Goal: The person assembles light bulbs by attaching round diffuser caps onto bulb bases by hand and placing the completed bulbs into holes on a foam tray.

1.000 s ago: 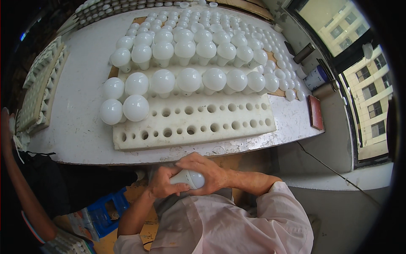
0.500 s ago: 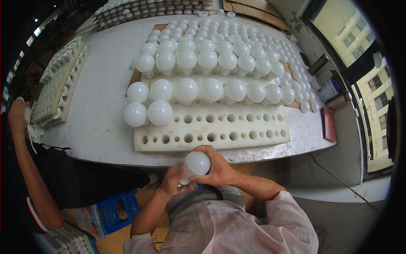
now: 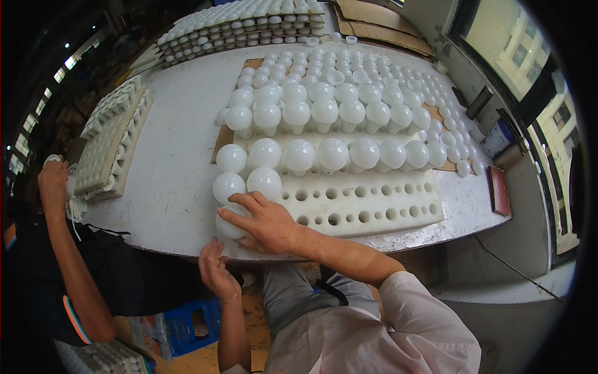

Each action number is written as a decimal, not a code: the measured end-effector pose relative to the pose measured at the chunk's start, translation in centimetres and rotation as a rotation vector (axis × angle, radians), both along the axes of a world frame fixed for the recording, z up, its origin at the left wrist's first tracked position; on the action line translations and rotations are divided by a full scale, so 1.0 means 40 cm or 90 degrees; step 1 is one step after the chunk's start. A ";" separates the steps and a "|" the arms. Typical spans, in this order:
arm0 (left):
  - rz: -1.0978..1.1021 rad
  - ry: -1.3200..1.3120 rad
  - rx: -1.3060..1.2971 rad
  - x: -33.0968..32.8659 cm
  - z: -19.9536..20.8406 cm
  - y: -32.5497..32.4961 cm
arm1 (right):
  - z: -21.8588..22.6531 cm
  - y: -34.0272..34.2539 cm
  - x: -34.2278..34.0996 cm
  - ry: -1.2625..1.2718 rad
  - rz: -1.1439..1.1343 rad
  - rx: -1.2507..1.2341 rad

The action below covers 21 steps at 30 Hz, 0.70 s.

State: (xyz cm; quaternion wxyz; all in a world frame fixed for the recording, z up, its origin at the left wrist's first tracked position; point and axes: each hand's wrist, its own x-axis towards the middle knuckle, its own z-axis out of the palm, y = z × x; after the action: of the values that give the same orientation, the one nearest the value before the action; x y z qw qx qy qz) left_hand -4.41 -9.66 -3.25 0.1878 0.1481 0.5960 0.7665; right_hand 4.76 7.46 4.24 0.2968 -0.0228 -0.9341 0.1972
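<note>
My right hand is closed round a white light bulb at the front left end of the foam holder. Whether the bulb's base sits in a hole is hidden. Just below it, at the table's edge, my left hand holds nothing, its fingers apart and slightly curled. Two bulbs, one of them a round white bulb, stand behind the held one. Farther back, a row of bulbs stands upright in foam. Round bare holes show across the holder's front part.
Many white bulb covers lie behind the bulbs. Stacked trays stand at the far left. Another person's hand is beside a foam tray on the left. A red notebook and a jar are at the right by the window.
My right hand has carried the bulb from in front of my body to the holder's front left end. My left hand has let go of it and moved left. The view has shifted.
</note>
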 end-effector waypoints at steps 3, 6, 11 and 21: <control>0.000 0.044 0.080 0.008 0.026 0.076 | 0.005 -0.006 0.041 0.010 -0.020 -0.048; -0.053 0.065 0.088 -0.052 0.019 0.095 | -0.002 -0.022 0.076 0.130 0.052 -0.099; -0.021 0.087 -0.019 -0.049 0.009 0.148 | 0.061 0.115 0.383 0.328 -0.125 -0.011; -0.029 -0.100 0.158 -0.067 -0.018 0.137 | -0.159 0.730 1.133 0.272 -1.029 -0.121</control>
State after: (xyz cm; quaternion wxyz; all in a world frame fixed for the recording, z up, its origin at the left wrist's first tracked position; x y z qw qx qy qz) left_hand -7.08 -4.19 -3.95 0.2314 0.1232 0.4765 0.8392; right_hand 50.06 36.64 -2.11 0.5139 -0.6717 -0.5336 0.0021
